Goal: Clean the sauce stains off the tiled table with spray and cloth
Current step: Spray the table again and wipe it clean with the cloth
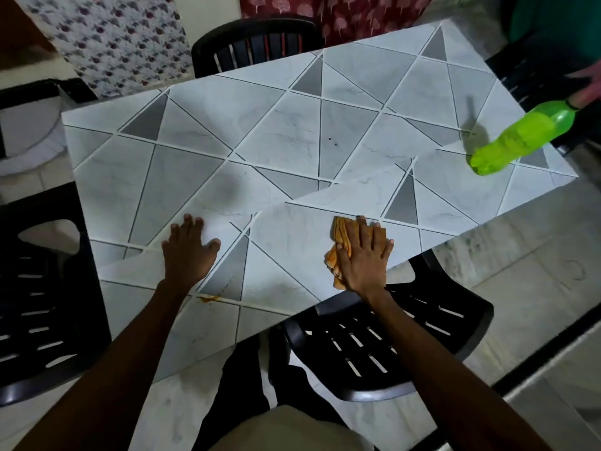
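My right hand presses flat on an orange cloth near the front edge of the tiled table. Spread open, my left hand rests palm-down on the table to the left, holding nothing. An orange sauce stain lies on a white tile line just below my left wrist. Small dark specks sit near the table's middle. A green bottle hangs tilted over the far right corner, held at its neck by another person's hand.
Black plastic chairs stand around the table: one at the front right, one at the left, one at the far side. Patterned curtains hang behind. Pale marble floor runs to the right.
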Tool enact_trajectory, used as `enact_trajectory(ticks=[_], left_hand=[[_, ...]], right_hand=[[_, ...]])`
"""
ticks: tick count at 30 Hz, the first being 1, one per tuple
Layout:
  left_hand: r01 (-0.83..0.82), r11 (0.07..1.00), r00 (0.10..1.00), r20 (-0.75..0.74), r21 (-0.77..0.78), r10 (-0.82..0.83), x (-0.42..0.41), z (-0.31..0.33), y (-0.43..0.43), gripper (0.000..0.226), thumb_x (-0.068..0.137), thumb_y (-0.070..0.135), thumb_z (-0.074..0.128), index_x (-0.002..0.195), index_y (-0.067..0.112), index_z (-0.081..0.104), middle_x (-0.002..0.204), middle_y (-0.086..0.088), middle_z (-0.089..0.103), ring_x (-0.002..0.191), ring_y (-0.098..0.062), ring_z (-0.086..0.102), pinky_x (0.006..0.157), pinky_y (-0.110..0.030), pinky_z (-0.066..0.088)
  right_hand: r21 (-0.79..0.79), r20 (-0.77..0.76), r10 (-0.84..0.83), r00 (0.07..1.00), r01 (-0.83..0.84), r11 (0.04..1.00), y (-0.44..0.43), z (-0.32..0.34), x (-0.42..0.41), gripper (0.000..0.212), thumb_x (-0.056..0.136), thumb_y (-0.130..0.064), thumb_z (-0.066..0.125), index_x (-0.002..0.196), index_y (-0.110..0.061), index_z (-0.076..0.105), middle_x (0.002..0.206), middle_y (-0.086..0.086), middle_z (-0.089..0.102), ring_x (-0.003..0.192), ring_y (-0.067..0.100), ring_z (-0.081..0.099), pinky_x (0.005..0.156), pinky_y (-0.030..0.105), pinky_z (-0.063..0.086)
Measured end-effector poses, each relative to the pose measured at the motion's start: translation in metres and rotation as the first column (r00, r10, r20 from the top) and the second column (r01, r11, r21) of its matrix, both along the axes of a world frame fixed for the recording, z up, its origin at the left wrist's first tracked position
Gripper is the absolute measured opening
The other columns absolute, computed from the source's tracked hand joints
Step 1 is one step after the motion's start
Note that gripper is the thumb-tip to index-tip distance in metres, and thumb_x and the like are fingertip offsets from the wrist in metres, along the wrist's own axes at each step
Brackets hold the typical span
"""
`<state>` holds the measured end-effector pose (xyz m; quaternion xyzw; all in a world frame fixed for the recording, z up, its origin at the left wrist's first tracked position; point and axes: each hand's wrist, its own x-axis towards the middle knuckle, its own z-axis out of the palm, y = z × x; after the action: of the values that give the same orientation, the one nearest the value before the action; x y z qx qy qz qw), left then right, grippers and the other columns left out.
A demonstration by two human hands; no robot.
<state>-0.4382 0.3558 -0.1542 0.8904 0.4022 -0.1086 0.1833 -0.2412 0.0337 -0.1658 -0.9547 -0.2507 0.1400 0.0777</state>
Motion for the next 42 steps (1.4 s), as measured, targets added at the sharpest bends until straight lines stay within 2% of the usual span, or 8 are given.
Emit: enact_trajectory(ticks=[8,17,22,26,34,36,39,42], left_hand=[[0.044,0.999,0.999,0.022,-0.029,-0.043,-0.008,0.0,0.009,0.081,0.082,0.054,0.036,0.15,0.01,0.037,0.159,-0.018,0.028,0.141,-0.048,0.029,0.109,-0.061,0.031],[0.077,0.992,0.997,0.033,-0.101,-0.074,-0.014,0.0,0.023,0.084,0.083,0.06,0.034,0.15,0.011,0.039,0.159,-0.019,0.027,0.142,-0.046,0.029,0.115,-0.055,0.026],[0.102,0.99,0.994,0.059,-0.094,-0.097,-0.02,0.001,0.024,0.082,0.085,0.06,0.026,0.145,0.009,0.046,0.157,-0.018,0.033,0.139,-0.043,0.037,0.112,-0.053,0.032],[0.148,0.98,0.986,0.102,-0.131,-0.135,-0.034,0.003,0.031,0.08,0.087,0.058,0.026,0.146,0.007,0.044,0.158,-0.016,0.029,0.144,-0.037,0.032,0.118,-0.047,0.027],[0.095,0.995,0.989,0.115,-0.034,-0.091,-0.086,0.009,0.043,0.068,0.095,0.054,0.023,0.141,0.013,0.051,0.155,-0.011,0.039,0.141,-0.034,0.038,0.114,-0.048,0.032],[0.108,0.994,0.985,0.136,-0.003,-0.107,-0.098,0.007,0.054,0.067,0.095,0.052,0.026,0.138,0.011,0.055,0.152,-0.014,0.043,0.137,-0.036,0.043,0.112,-0.049,0.034],[0.121,0.993,0.977,0.173,0.018,-0.122,-0.116,0.007,0.069,0.062,0.095,0.048,0.032,0.137,0.008,0.056,0.148,-0.017,0.047,0.134,-0.038,0.045,0.112,-0.047,0.035],[0.172,0.983,0.96,0.216,0.057,-0.18,-0.134,0.003,0.078,0.057,0.095,0.041,0.039,0.139,0.008,0.053,0.148,-0.018,0.046,0.133,-0.04,0.045,0.11,-0.049,0.038]], right_hand=[[-0.027,-0.009,0.006,1.0,-0.006,1.0,0.072,0.001,0.0,0.067,0.103,-0.055,0.019,0.162,-0.03,0.0,0.171,0.002,-0.007,0.156,0.037,-0.011,0.121,0.064,-0.006],[0.067,0.024,0.677,0.735,-0.677,0.733,0.063,0.005,-0.11,0.063,0.1,-0.052,0.038,0.159,-0.036,0.023,0.17,0.0,0.013,0.156,0.035,0.005,0.122,0.063,0.007],[-0.037,0.016,0.479,0.877,-0.478,0.877,0.017,0.002,-0.024,0.064,0.097,-0.052,0.03,0.158,-0.033,0.026,0.17,-0.001,0.016,0.155,0.036,0.014,0.116,0.066,0.022],[0.002,0.046,0.265,0.963,-0.266,0.964,0.105,0.008,-0.007,0.072,0.095,-0.055,0.034,0.161,-0.03,0.014,0.169,0.005,0.013,0.154,0.04,0.009,0.119,0.067,0.012],[0.126,0.111,0.817,0.565,-0.824,0.553,0.074,0.005,-0.148,0.068,0.097,-0.048,0.05,0.159,-0.036,0.024,0.169,-0.001,0.018,0.156,0.034,0.011,0.123,0.06,0.011],[0.118,0.065,0.766,0.64,-0.767,0.631,0.051,0.005,-0.122,0.067,0.097,-0.049,0.045,0.159,-0.038,0.024,0.169,-0.003,0.019,0.156,0.032,0.01,0.121,0.063,0.014],[0.047,0.03,0.446,0.895,-0.447,0.893,0.077,0.007,-0.089,0.067,0.098,-0.052,0.034,0.161,-0.037,0.016,0.17,-0.004,0.011,0.157,0.031,0.006,0.12,0.064,0.015],[0.031,0.074,0.222,0.972,-0.225,0.974,0.155,0.009,-0.109,0.07,0.101,-0.052,0.034,0.162,-0.028,0.011,0.171,0.003,0.007,0.156,0.037,0.004,0.123,0.061,0.004]])
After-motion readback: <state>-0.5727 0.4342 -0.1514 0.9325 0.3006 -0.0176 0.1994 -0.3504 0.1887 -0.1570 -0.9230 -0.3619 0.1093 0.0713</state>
